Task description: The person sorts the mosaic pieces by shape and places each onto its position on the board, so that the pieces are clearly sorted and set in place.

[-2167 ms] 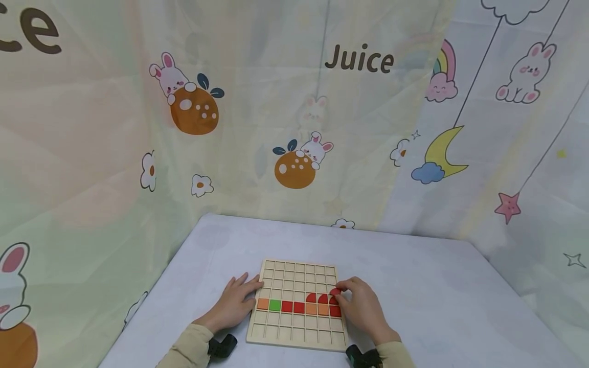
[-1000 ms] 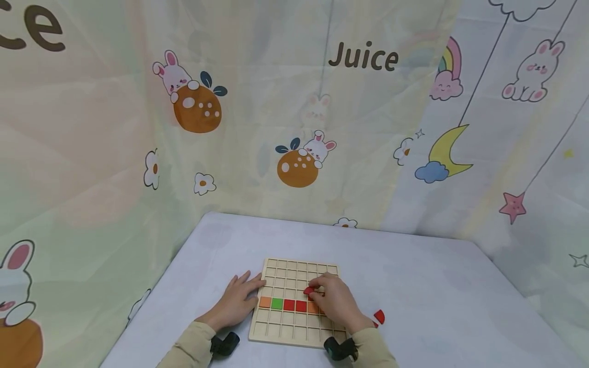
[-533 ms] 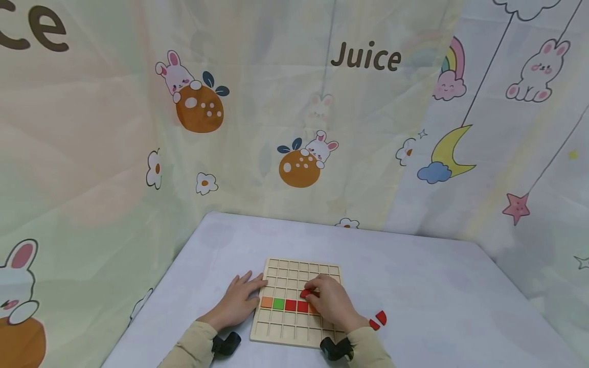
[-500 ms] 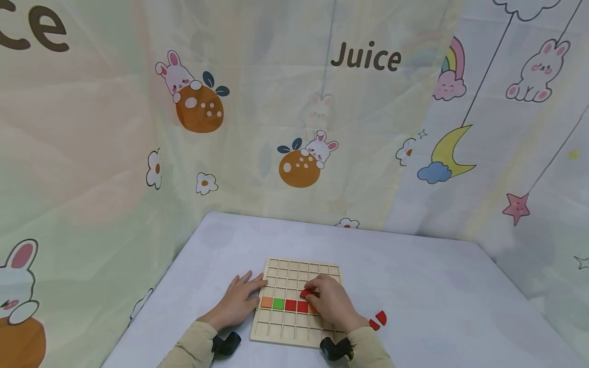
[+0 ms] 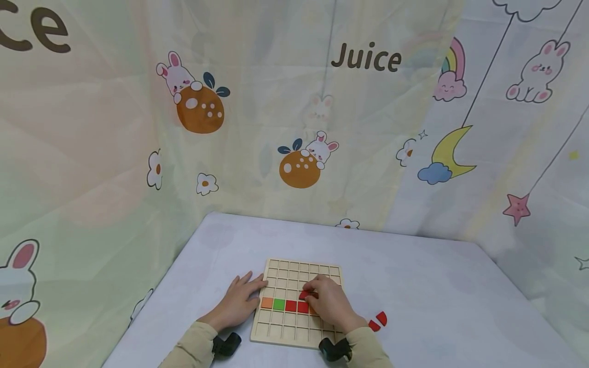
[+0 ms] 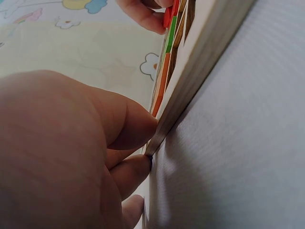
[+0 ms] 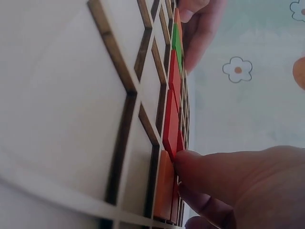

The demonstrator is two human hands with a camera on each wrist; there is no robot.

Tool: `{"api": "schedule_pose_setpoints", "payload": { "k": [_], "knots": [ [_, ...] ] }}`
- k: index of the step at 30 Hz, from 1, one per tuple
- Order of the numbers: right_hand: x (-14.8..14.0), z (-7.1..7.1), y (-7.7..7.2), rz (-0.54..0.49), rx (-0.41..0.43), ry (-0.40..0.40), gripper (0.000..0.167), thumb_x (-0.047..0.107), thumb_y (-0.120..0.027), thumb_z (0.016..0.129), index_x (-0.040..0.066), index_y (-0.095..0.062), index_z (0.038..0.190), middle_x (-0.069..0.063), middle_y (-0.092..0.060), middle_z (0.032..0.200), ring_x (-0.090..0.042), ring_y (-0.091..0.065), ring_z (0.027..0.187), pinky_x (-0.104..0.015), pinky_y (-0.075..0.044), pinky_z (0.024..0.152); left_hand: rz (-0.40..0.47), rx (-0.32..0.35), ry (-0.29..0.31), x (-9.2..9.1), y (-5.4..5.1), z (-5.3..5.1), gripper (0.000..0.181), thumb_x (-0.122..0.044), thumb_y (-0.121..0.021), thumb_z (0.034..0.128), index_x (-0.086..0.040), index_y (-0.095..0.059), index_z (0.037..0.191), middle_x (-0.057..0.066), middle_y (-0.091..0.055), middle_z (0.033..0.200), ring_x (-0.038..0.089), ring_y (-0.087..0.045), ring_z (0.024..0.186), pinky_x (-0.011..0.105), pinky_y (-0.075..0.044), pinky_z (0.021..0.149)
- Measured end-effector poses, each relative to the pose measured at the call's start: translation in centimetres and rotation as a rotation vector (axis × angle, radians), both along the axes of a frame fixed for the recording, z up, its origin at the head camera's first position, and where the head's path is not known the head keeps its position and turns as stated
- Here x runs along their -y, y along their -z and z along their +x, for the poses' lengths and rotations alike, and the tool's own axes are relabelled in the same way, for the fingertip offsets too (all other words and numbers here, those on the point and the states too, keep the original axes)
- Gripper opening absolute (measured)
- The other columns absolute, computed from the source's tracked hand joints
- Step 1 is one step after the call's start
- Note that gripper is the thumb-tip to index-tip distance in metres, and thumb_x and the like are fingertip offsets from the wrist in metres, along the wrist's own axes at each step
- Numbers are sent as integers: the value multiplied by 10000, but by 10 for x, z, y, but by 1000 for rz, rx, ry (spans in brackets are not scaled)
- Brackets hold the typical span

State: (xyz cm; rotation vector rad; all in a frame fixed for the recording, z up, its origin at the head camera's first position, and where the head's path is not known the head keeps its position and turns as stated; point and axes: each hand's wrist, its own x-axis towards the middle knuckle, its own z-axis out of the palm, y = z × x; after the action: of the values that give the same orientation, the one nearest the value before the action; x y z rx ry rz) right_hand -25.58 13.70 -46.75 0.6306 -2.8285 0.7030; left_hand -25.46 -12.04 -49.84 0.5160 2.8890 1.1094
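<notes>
A pale wooden grid board (image 5: pixel 276 332) lies on the table. One row holds an orange square tile (image 5: pixel 267 303), a green tile (image 5: pixel 278 304), two red tiles (image 5: pixel 296 306) and another orange tile (image 7: pixel 164 186), partly behind the right hand in the head view. My right hand (image 5: pixel 332 302) pinches a small red rounded piece (image 5: pixel 304 295) between thumb and fingers, just above the red tiles, and covers the board's right part. My left hand (image 5: pixel 235 302) rests against the board's left edge, fingers extended. In the left wrist view its thumb (image 6: pixel 136 126) touches the rim.
Two loose red quarter-round pieces (image 5: pixel 381 318) lie on the white table (image 5: pixel 428 296) right of the board, near the right wrist. A printed curtain (image 5: pixel 248 102) hangs behind the table. Each wrist bears a black camera (image 5: pixel 335 349).
The right hand has moved left from the board's right edge to its middle, carrying a red rounded piece, then slightly down towards the red tiles. The left hand stays at the left edge.
</notes>
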Motion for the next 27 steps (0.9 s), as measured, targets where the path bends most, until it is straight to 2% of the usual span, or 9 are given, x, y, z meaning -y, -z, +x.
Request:
{"api": "schedule_pose_setpoints", "payload": {
  "k": [11, 18, 22, 27],
  "knots": [
    [-1, 0, 0, 19, 31, 13, 170, 163, -751, 849, 134, -754, 1016, 50, -616, 940, -96, -578, 832, -293, -552, 739, 4, 6, 4, -1, -1, 1, 412, -102, -544, 943, -92, -581, 1353, 82, -421, 1520, 382, -163, 1475, 572, -25, 1197],
    [-7, 5, -3, -8, -14, 17, 163, 152, -723, 868, 126, -753, 1025, 54, -646, 970, -109, -607, 856, -313, -560, 744, 6, 5, 1, -1, -2, 2, 410, -101, -539, 946, -87, -578, 1354, 87, -420, 1520, 383, -163, 1475, 570, -19, 1197],
    [-13, 8, -6, -15, -18, 37, 166, 165, -729, 863, 133, -754, 1024, 48, -648, 973, -111, -597, 828, -301, -554, 716, 4, 7, 0, -1, -1, 1, 410, -107, -540, 949, -95, -576, 1357, 78, -416, 1523, 381, -156, 1477, 567, -13, 1199],
    [-22, 11, -6, 1, -15, 81, 165, 177, -729, 860, 146, -754, 1020, 52, -646, 985, -131, -601, 864, -340, -567, 763, -7, 7, -2, 0, 0, 1, 410, -116, -541, 950, -105, -575, 1359, 70, -412, 1527, 377, -153, 1478, 569, -14, 1200]
  ]
}}
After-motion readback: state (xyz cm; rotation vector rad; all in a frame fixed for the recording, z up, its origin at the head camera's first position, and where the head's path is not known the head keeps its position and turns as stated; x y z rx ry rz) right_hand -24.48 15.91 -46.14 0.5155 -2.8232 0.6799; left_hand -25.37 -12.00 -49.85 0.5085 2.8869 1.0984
